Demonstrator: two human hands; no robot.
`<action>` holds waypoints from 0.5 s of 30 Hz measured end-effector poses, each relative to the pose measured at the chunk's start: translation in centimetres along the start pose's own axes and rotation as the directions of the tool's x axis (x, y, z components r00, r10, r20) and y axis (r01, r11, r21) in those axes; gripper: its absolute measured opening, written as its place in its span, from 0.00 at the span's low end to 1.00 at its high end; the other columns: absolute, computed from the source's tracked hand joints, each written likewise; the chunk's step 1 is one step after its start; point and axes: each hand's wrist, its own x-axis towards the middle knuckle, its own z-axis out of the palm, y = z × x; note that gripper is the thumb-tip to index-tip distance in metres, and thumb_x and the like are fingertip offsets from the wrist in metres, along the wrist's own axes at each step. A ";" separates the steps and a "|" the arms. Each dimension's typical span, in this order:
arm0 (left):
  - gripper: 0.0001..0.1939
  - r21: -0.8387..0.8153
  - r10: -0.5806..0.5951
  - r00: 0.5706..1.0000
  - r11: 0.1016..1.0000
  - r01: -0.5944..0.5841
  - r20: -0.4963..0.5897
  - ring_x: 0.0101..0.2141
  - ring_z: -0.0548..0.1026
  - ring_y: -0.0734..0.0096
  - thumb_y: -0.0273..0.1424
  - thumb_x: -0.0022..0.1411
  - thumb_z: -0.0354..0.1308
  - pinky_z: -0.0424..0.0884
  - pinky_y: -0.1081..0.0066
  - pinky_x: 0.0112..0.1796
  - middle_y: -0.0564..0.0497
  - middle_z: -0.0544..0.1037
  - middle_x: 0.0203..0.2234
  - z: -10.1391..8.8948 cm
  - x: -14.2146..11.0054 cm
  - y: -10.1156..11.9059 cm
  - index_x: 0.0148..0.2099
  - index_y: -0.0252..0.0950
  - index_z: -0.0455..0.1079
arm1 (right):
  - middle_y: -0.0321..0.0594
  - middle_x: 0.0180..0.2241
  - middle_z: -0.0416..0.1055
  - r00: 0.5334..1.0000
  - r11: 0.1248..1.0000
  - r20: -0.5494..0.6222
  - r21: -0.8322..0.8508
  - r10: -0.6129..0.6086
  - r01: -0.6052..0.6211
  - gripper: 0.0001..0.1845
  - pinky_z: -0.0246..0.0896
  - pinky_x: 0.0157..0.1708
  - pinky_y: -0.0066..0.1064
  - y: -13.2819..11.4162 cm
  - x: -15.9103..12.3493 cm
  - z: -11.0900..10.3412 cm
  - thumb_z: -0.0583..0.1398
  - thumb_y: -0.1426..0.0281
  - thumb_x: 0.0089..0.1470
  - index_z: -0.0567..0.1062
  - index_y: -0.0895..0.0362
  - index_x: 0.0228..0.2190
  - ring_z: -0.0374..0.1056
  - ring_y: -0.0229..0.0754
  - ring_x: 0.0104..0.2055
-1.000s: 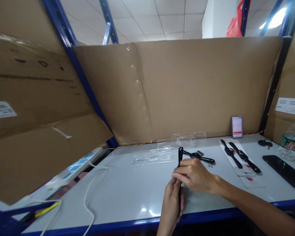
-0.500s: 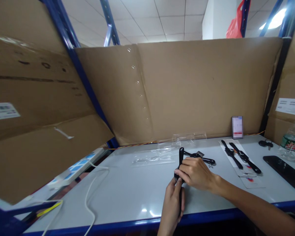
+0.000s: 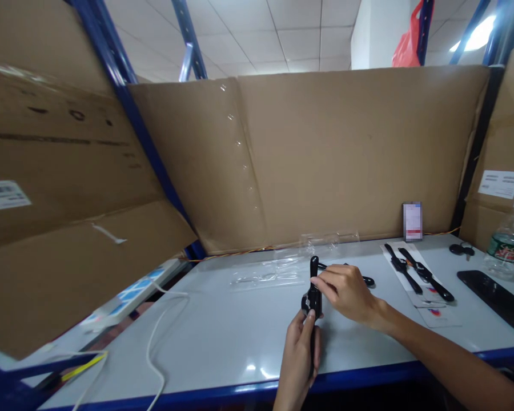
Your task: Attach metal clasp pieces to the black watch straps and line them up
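Note:
A black spokeshave stands nearly upright over the table, one handle pointing up. My left hand is wrapped round its lower handle, thumb lying along the body. The fingers of my right hand are pinched at the upper side of the body, where the top handle begins; whatever small part lies between the fingertips is hidden. Behind my right hand a second black spokeshave lies on the table, mostly covered. Two more black spokeshaves, a left one and a right one, rest on packaging cards at the right.
Clear plastic packaging lies towards the back of the white table. At the right are a black phone, keys, a bottle and a small screen. A white cable and power strip are left.
My right hand's fingers have moved off the middle of the spokeshave to its upper side, uncovering the body. My left hand keeps its grip in nearly the same place.

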 end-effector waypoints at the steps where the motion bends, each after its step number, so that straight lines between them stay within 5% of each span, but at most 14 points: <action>1: 0.26 -0.004 0.000 1.000 1.000 0.000 -0.003 0.07 0.49 0.81 0.57 0.57 0.59 0.44 0.80 0.09 0.64 0.58 0.05 0.0 0.0 0.1 0.37 0.36 0.68 | 0.37 0.21 0.70 1.000 1.000 -0.012 -0.009 0.007 -0.007 0.24 0.50 0.29 0.31 0.1 0.1 -0.1 0.54 0.67 0.68 0.74 0.57 0.21 0.64 0.36 0.24; 11: 0.28 -0.060 -0.010 1.000 0.998 0.009 -0.027 0.07 0.49 0.81 0.57 0.56 0.59 0.45 0.80 0.09 0.64 0.57 0.05 0.1 -0.2 0.5 0.38 0.34 0.71 | 0.37 0.21 0.69 1.000 1.000 -0.004 -0.002 0.031 -0.031 0.25 0.49 0.29 0.31 0.5 0.1 0.0 0.52 0.65 0.69 0.73 0.57 0.21 0.63 0.36 0.24; 15: 0.28 -0.077 -0.021 0.999 0.997 0.019 -0.032 0.07 0.49 0.81 0.57 0.55 0.61 0.46 0.81 0.08 0.64 0.57 0.05 0.2 -0.3 0.6 0.39 0.34 0.71 | 0.36 0.20 0.69 0.981 0.975 0.053 0.111 0.188 -0.193 0.22 0.47 0.27 0.30 0.6 0.4 -0.2 0.55 0.67 0.66 0.74 0.58 0.21 0.61 0.35 0.23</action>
